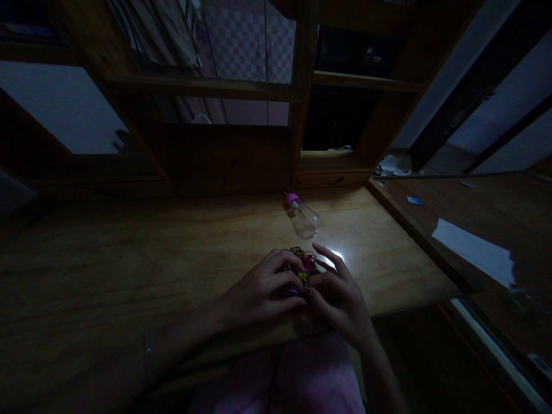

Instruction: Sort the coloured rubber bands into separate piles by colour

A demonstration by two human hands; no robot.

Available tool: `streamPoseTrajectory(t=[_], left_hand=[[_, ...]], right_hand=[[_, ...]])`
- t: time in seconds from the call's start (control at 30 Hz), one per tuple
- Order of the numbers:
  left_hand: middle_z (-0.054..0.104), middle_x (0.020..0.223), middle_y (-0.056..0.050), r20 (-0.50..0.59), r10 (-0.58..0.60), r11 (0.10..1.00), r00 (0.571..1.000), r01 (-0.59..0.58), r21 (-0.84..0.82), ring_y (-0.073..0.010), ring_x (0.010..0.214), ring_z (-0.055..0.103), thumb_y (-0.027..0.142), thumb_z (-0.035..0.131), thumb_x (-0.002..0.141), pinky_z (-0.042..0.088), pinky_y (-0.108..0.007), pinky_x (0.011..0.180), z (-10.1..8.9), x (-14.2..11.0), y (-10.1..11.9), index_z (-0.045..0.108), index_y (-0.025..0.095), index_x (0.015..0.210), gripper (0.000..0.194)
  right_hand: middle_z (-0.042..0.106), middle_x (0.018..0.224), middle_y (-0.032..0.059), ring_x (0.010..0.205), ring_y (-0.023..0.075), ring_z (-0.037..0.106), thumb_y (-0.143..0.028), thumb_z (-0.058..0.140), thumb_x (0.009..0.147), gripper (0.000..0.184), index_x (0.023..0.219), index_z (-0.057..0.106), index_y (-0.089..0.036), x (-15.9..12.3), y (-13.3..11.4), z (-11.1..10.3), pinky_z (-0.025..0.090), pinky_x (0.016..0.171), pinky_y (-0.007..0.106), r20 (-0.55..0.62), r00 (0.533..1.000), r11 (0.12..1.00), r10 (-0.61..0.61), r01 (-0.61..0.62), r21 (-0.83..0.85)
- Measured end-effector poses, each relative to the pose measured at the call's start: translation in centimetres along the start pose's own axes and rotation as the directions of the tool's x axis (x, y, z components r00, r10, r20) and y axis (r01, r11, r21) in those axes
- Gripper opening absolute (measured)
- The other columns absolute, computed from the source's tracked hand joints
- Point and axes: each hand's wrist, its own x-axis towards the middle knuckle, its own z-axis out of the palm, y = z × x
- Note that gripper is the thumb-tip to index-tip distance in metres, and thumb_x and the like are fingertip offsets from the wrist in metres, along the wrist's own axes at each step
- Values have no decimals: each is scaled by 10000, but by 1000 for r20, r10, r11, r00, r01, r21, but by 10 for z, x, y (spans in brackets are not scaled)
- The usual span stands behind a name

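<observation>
One multicoloured bundle (303,276) between left hand (271,283) and right hand (342,296).

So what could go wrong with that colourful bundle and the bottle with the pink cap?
The colourful bundle might slip from between the left hand and the right hand, and could fall, because the near edge of the wooden table is close.
The clear bulb-shaped bottle lies on its side just beyond the hands; it looks rounded, so a bump might make it roll.
It's quite dim, so anything dropped could be hard to spot.
</observation>
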Motion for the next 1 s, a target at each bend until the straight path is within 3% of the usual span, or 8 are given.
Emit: streamPoseTrajectory(t=[0.33,0.57,1.0], left_hand=[[557,1166,-84,-18,-17,1000,1000,17,24,-218,1154,496,124,595,858,438,-384,992,0,1,5,620,187,970,132],[557,1158,-78,3,33,999,999,-33,-12,-206,1139,497,74,576,829,443,-373,985,2,1,1,586,181,952,164],[505,1262,-90,111,-61,989,992,74,-126,-241,1236,437,255,694,831,386,-408,1062,-3,4,7,620,203,977,172]], right_hand=[[384,1485,57,1299,272,482,-165,631,869,115,925,700,-237,1,1,0,445,1068,441,-10,1000,1000,5,-5,16],[425,1448,64,1281,270,498,-145,612,866,142,926,706,-233,1,0,2,454,1074,463,-92,996,1000,-17,17,3],[439,1417,60,1238,284,504,-102,640,811,167,886,708,-235,-7,-4,4,491,1005,490,-239,966,990,-100,73,-121]])
